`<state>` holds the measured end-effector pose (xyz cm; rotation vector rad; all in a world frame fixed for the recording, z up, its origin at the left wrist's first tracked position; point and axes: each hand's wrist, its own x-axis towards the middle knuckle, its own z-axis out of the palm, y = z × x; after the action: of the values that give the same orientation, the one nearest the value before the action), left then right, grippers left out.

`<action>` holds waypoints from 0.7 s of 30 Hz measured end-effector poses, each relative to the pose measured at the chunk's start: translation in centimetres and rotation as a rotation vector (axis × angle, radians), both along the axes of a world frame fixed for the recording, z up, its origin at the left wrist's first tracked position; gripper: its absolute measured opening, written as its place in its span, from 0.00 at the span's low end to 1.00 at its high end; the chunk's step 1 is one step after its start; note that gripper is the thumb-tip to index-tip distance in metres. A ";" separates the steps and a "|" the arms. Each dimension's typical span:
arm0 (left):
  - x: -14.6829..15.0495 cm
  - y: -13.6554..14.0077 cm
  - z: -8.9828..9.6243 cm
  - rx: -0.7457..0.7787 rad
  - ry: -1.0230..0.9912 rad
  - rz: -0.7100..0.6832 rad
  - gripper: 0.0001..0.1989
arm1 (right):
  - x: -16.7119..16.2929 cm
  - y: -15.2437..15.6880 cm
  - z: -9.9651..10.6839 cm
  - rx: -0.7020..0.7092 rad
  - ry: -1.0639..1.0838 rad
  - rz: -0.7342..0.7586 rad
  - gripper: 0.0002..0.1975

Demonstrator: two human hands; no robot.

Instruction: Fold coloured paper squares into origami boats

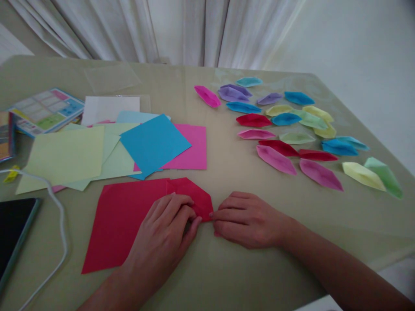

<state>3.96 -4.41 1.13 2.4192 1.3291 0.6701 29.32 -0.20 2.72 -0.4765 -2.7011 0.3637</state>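
Note:
A small folded piece of red paper with slanted corners lies on the table, partly over a larger red sheet. My left hand rests across both, its fingers curled and pressing on the folded piece, thumb at its near edge. At the right corner of that piece, the fingertips of my right hand are drawn together and pinch its edge. The left fingers hide part of the folds.
Several folded paper boats in many colours are spread over the right side. Loose sheets, a blue one on top, lie behind the red sheet. At left are a white cable, a dark-screened device and a printed packet.

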 end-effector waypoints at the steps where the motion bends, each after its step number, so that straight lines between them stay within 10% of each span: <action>1: 0.0 0.0 -0.1 0.025 0.013 0.000 0.04 | 0.0 0.0 0.0 -0.013 0.003 -0.015 0.05; 21: 0.1 0.5 0.3 0.205 0.081 -0.050 0.04 | -0.4 0.1 -0.1 0.035 -0.020 -0.074 0.09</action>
<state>4.03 -3.88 1.39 2.6585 1.2817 0.7341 28.95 -0.07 2.60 -0.5708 -2.6959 0.2917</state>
